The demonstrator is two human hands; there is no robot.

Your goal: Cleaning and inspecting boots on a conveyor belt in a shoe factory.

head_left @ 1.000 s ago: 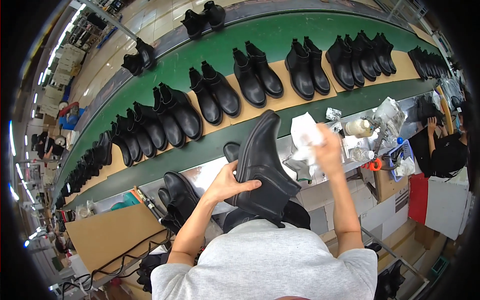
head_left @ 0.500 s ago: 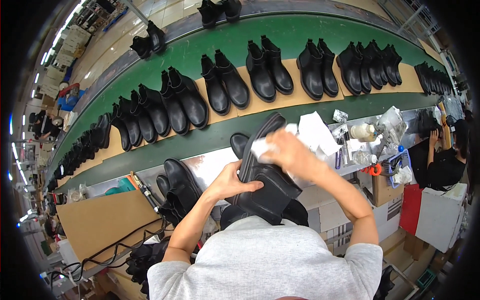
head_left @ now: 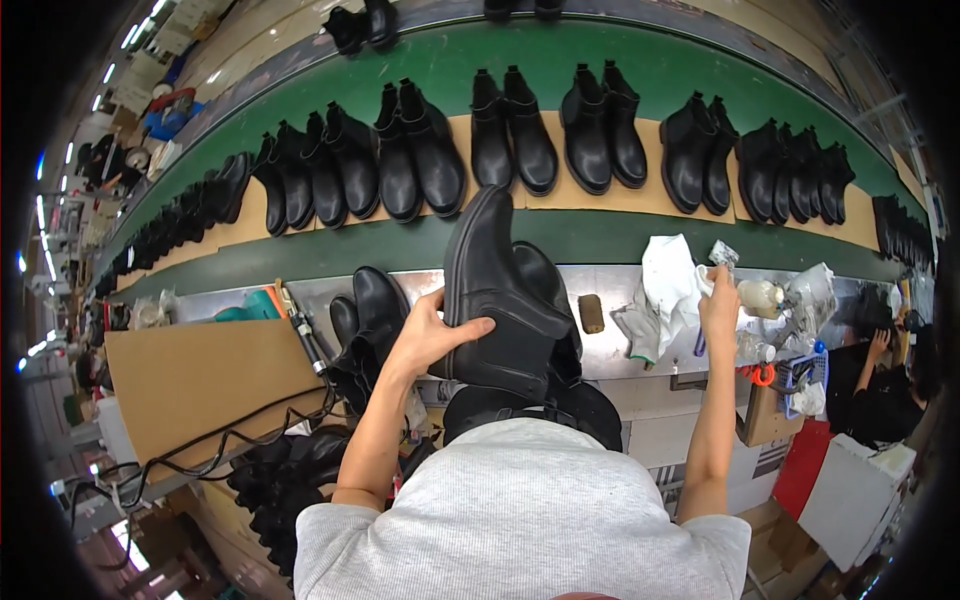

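Note:
In my left hand is a black leather ankle boot, gripped by the heel and ankle. Its toe points up and away, and the shaft lies toward my lap. My thumb presses along the boot's side. Partly hidden behind it is another black boot. Out to the right, my right hand is closed over the bench, with a bit of white cloth at its fingertips. Beside that hand a larger white cloth lies crumpled on the metal bench.
Pairs of black boots line cardboard on the green conveyor. A brown block lies on the bench. Bottles, a blue basket and orange-handled scissors crowd the right. Cardboard and cables lie left. A co-worker sits far right.
My right hand has left the boot's sole and moved right, over the bench. The held boot has turned, now showing its side and upper. The view has shifted left.

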